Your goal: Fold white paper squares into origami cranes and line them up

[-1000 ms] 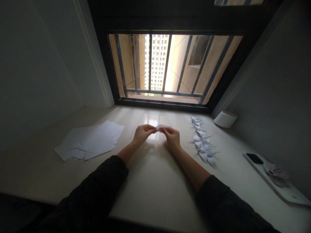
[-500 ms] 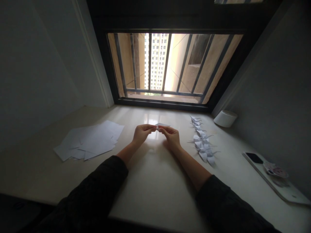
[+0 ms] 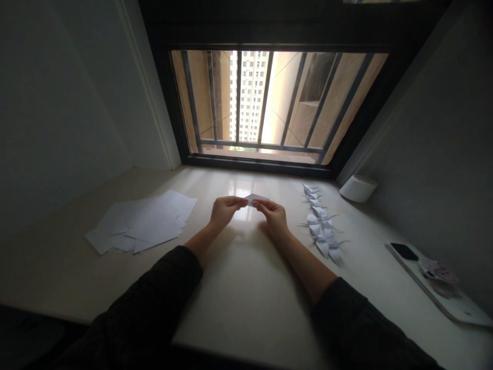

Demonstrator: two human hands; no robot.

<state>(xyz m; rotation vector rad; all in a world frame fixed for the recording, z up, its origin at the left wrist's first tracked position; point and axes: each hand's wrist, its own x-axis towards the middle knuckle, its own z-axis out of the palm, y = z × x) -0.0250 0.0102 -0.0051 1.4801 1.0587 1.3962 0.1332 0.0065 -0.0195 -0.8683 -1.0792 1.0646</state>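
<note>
A small folded piece of white paper (image 3: 256, 197) is held between both hands above the pale sill, in front of the window. My left hand (image 3: 225, 209) pinches its left side between thumb and fingers. From the right, my right hand (image 3: 272, 213) grips the same paper, its thumb and fingers closed near the left fingertips. The fingers cover the paper's lower part, so its folds cannot be made out fully. To the right stands a row of several folded paper cranes (image 3: 321, 226). Loose sheets of white paper (image 3: 154, 221) lie in an overlapping pile to the left.
The pale sill (image 3: 239, 308) runs up to a dark-framed, barred window (image 3: 254, 167). A white cylindrical object (image 3: 358, 188) sits in the far right corner. A white phone (image 3: 439, 293) with a decorated grip lies by the right wall.
More of the folded paper's upper part shows between my fingers now. My right fingers have shifted slightly right, apart from the left fingertips. The view has moved very slightly.
</note>
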